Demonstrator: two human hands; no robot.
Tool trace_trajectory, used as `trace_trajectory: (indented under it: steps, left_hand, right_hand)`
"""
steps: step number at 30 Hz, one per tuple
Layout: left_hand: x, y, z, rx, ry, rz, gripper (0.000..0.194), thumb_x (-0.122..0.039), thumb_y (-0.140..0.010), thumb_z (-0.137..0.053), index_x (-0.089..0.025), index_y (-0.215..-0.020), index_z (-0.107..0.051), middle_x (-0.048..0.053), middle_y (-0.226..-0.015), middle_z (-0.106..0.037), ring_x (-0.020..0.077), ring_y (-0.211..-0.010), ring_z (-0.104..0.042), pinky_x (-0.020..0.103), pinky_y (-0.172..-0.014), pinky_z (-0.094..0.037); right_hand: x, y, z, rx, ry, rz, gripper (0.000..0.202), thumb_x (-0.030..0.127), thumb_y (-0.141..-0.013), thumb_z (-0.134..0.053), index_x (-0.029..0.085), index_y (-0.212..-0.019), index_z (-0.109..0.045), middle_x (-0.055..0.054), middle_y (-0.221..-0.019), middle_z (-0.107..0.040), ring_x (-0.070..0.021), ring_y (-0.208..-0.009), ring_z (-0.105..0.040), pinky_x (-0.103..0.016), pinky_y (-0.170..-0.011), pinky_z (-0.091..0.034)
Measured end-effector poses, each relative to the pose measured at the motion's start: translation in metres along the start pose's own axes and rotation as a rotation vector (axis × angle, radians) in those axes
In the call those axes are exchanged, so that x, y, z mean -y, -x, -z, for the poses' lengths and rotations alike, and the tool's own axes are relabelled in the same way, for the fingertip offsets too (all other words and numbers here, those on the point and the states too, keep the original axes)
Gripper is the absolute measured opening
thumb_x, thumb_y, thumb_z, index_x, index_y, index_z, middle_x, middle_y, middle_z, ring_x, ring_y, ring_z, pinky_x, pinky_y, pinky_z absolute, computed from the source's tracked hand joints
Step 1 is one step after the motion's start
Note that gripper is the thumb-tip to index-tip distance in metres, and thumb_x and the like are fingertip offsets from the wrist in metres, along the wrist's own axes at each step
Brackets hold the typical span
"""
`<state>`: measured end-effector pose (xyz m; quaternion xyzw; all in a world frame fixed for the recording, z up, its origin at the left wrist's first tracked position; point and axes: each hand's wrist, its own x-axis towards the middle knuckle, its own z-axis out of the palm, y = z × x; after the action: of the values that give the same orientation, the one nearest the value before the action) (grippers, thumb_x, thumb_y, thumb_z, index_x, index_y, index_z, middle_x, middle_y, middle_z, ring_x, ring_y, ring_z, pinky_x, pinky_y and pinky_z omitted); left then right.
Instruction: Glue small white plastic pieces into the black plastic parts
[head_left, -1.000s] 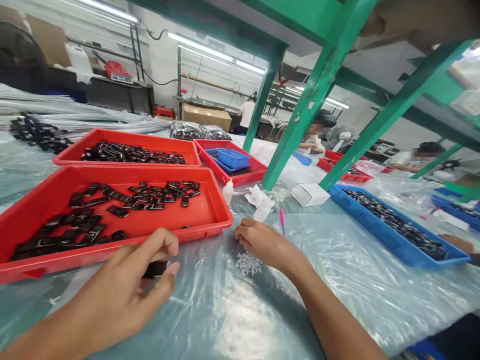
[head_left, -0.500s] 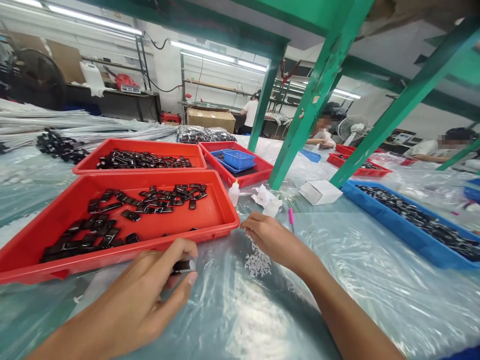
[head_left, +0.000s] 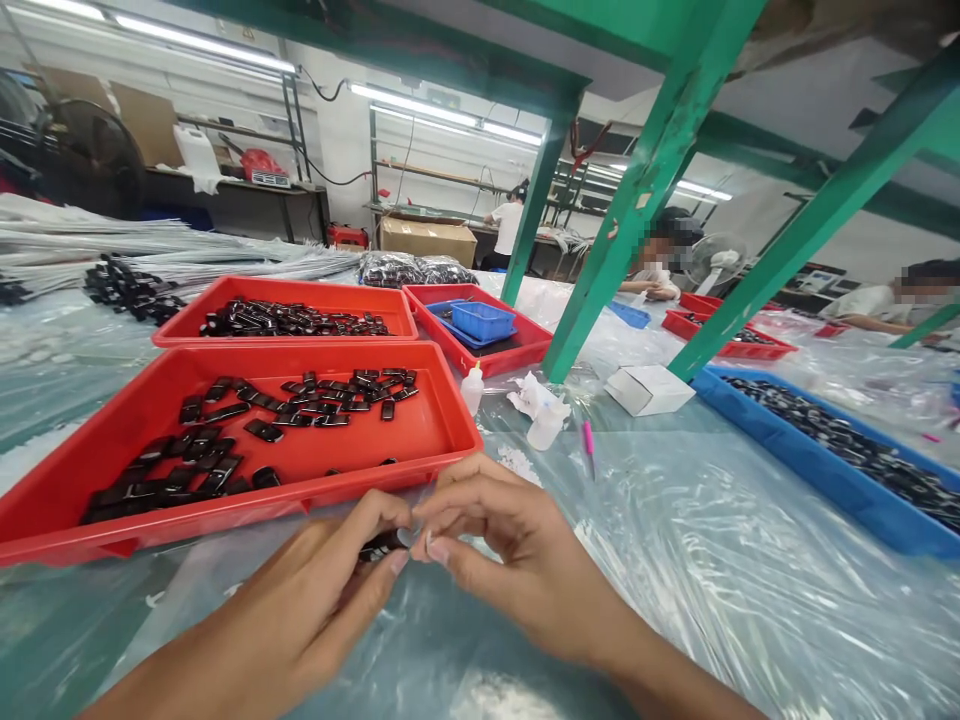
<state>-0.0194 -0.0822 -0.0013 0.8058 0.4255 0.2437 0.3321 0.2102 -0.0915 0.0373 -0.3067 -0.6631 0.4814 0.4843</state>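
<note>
Between the thumb and fingers of my left hand (head_left: 322, 590) is a glossy black part (head_left: 381, 545) with a pale end facing right. My right hand (head_left: 506, 550) pinches a tiny white piece (head_left: 429, 540) close to that end; whether the two touch is hard to tell. Both hands are over the plastic-covered table, just in front of a red tray (head_left: 420, 470) holding many similar black parts (head_left: 262, 430). Behind my right hand, a pile of small white pieces (head_left: 517, 462) is partly hidden.
More red trays (head_left: 285, 340) stand behind, one with a blue basket (head_left: 481, 320). A dropper bottle (head_left: 472, 388), crumpled paper (head_left: 538, 400), pink pen (head_left: 588, 440), white box (head_left: 649, 390) and long blue tray (head_left: 795, 475) lie rightward. Green posts (head_left: 622, 210) rise there. People sit farther back.
My right hand has moved left and toward me from the white pile to the black part, now pinching a tiny white piece. My left hand still holds the black part, slightly further right.
</note>
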Motion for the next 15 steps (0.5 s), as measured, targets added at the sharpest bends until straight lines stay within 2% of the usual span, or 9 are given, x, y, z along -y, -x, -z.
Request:
trace_trajectory:
  steps: [2, 5, 7, 9, 12, 15]
  left_hand:
    - [-0.003, 0.0003, 0.0002, -0.015, 0.006, -0.013, 0.026, -0.049, -0.116, -0.038, -0.031, -0.125, -0.055, -0.002, -0.109, -0.069, 0.0175, -0.094, -0.066, 0.03, -0.084, -0.05]
    - [-0.0027, -0.0002, 0.0027, -0.023, -0.008, -0.009, 0.026, -0.049, -0.116, -0.039, -0.031, -0.125, -0.055, -0.003, -0.101, -0.069, 0.0172, -0.087, -0.064, 0.029, -0.08, -0.05]
    - [0.0009, -0.0011, 0.0048, -0.008, -0.044, -0.025, 0.026, -0.05, -0.115, -0.039, -0.031, -0.124, -0.054, -0.004, -0.094, -0.069, 0.0172, -0.08, -0.062, 0.029, -0.075, -0.049]
    - [0.0041, -0.0015, 0.0062, 0.02, -0.067, -0.061, 0.026, -0.051, -0.116, -0.039, -0.031, -0.124, -0.054, -0.004, -0.091, -0.07, 0.0178, -0.077, -0.063, 0.029, -0.072, -0.049]
    - [0.0034, 0.0, 0.0053, 0.02, -0.063, -0.045, 0.028, -0.051, -0.116, -0.037, -0.031, -0.127, -0.053, -0.001, -0.095, -0.073, 0.0198, -0.081, -0.067, 0.031, -0.074, -0.052]
    - [-0.0014, 0.0025, 0.0029, -0.007, -0.05, -0.012, 0.029, -0.05, -0.116, -0.036, -0.03, -0.129, -0.053, 0.001, -0.103, -0.074, 0.0214, -0.089, -0.07, 0.033, -0.079, -0.053]
  right_hand:
    - [-0.0032, 0.0002, 0.0001, 0.018, -0.034, -0.033, 0.025, 0.014, -0.098, -0.076, 0.029, -0.118, -0.084, -0.003, -0.121, -0.062, -0.0109, -0.095, -0.071, -0.029, -0.089, -0.061]
    - [-0.0029, -0.001, 0.0045, 0.042, -0.016, -0.06, 0.016, 0.019, -0.1, -0.078, 0.029, -0.109, -0.087, -0.004, -0.12, -0.062, -0.0119, -0.098, -0.069, -0.028, -0.089, -0.059]
    - [-0.0016, -0.0026, 0.0067, 0.033, 0.016, -0.044, 0.012, 0.02, -0.099, -0.079, 0.028, -0.103, -0.087, -0.002, -0.113, -0.066, -0.0129, -0.101, -0.067, -0.028, -0.092, -0.056]
    - [-0.0015, -0.0041, 0.0073, 0.02, 0.009, -0.054, 0.009, 0.02, -0.1, -0.078, 0.027, -0.099, -0.085, 0.0, -0.102, -0.07, -0.0122, -0.096, -0.067, -0.027, -0.09, -0.054]
    - [-0.0041, -0.0055, 0.0058, 0.024, -0.116, -0.131, 0.006, 0.023, -0.102, -0.076, 0.025, -0.098, -0.081, 0.002, -0.088, -0.072, -0.0107, -0.082, -0.066, -0.025, -0.081, -0.054]
    - [-0.0077, -0.0047, 0.0024, 0.022, -0.184, -0.176, 0.007, 0.027, -0.103, -0.075, 0.023, -0.099, -0.079, 0.002, -0.083, -0.072, -0.0105, -0.078, -0.067, -0.025, -0.08, -0.055]
